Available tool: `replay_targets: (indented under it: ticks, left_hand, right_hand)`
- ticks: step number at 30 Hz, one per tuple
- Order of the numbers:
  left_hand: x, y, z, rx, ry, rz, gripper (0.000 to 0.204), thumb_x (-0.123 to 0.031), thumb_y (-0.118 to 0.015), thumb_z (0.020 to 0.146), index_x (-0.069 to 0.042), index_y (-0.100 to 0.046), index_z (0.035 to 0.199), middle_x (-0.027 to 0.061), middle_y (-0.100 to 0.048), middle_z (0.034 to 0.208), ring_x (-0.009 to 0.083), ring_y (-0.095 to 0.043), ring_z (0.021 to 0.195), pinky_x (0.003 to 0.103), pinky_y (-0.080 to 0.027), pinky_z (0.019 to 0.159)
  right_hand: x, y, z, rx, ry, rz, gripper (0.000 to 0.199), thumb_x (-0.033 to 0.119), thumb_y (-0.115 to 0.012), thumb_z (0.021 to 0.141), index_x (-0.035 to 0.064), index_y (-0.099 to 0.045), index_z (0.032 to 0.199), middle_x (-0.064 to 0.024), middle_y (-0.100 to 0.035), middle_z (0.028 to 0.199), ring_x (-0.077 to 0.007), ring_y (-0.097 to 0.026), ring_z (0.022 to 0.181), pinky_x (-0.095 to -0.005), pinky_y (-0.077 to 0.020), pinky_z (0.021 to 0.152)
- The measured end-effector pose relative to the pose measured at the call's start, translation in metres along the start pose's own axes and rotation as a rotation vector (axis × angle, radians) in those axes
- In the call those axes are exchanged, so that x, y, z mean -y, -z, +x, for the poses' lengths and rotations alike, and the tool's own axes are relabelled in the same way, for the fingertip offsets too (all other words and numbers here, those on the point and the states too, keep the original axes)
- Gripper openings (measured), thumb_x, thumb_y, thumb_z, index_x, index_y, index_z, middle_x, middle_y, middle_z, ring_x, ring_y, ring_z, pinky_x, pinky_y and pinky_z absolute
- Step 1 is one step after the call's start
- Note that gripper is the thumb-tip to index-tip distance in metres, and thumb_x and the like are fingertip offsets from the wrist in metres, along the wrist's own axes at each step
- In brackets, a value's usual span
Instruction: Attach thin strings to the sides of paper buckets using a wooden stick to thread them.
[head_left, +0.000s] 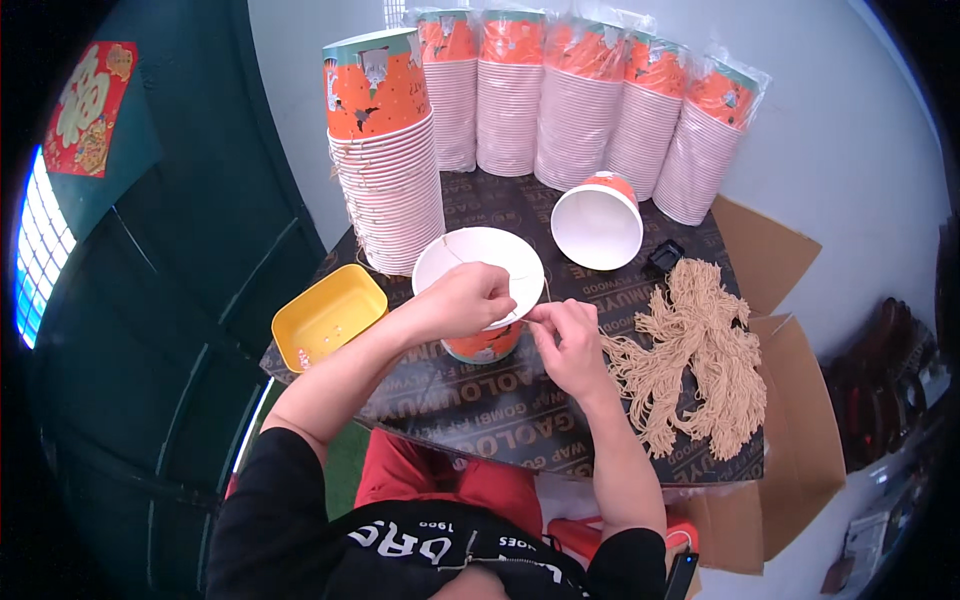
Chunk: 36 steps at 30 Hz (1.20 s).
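Black sleeves and a bit of red clothing filled the bottom of the frame, with both bare forearms reaching up onto the dark printed board used as a worktop.

Just past that, mid-frame, the right hand had its fingertips pinched closed on a thin tan string right at the rim of the orange-and-white paper cup. The left hand was curled over the cup's front edge, fingers folded shut around the rim, though I couldn't tell if it also had string under them. The cup stood upright at the centre of the board, mouth open toward the camera.

Right of the hands lay a loose heap of tan cut strings, nearly touching the right wrist. Left of the cup sat a yellow rectangular plastic tray with a few small bits in it. Further up, another cup lay tipped on its side, a tall open stack of cups stood at upper left, and bagged stacks lined the wall.

Honestly, what I'd worry about: that string looked thin and the pinch was tiny, so it could've slipped out. Pressing on the rim might've crushed the paper, and a dragging wrist could've tangled the heap.
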<state>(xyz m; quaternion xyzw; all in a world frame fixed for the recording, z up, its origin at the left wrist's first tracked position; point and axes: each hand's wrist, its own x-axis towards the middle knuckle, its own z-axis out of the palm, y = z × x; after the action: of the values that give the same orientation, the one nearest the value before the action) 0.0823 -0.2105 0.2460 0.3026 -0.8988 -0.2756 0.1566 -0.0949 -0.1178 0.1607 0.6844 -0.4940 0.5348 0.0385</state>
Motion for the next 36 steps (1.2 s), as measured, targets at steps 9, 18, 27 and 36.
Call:
replay_targets:
  ticks: [9,18,27,36]
  left_hand:
    - [-0.003,-0.013,-0.001,-0.036,-0.028,-0.689,0.016,-0.004,-0.064,0.083,0.0,-0.06,0.068,0.0066,-0.067,0.072,0.0128,-0.059,0.062,0.028,-0.046,0.055]
    - [0.002,-0.008,-0.001,0.088,0.221,-0.965,0.005,-0.001,-0.067,0.088,0.004,-0.065,0.087,0.0099,-0.068,0.077,0.006,-0.048,0.049,0.019,-0.034,0.041]
    - [0.001,-0.011,0.002,0.207,0.156,-0.905,0.009,0.004,-0.07,0.083,0.005,-0.067,0.092,0.0087,-0.068,0.078,0.0061,-0.053,0.054,0.019,-0.039,0.045]
    - [0.007,-0.02,0.006,0.224,0.085,-0.91,0.006,-0.001,-0.069,0.086,0.003,-0.064,0.087,0.0076,-0.066,0.075,0.0068,-0.054,0.055,0.02,-0.039,0.044]
  right_hand:
    - [-0.002,0.011,0.004,0.09,0.187,-0.092,0.005,0.01,-0.07,0.08,0.007,-0.067,0.083,-0.004,-0.061,0.079,-0.0234,-0.055,0.081,-0.0391,-0.038,0.082]
    - [0.0,0.025,0.012,0.038,0.231,-0.066,0.008,0.005,-0.071,0.079,0.0055,-0.063,0.081,-0.0058,-0.058,0.078,-0.0258,-0.056,0.081,-0.0379,-0.0386,0.081]
    - [0.011,0.032,0.04,-0.023,0.263,-0.094,0.009,0.007,-0.072,0.077,0.0069,-0.064,0.081,-0.004,-0.058,0.081,-0.0252,-0.055,0.085,-0.0382,-0.0383,0.079]
    - [0.015,0.029,0.052,0.063,0.179,0.006,0.017,0.003,-0.07,0.078,0.0041,-0.064,0.093,-0.01,-0.057,0.104,-0.0298,-0.055,0.1,-0.0391,-0.044,0.087]
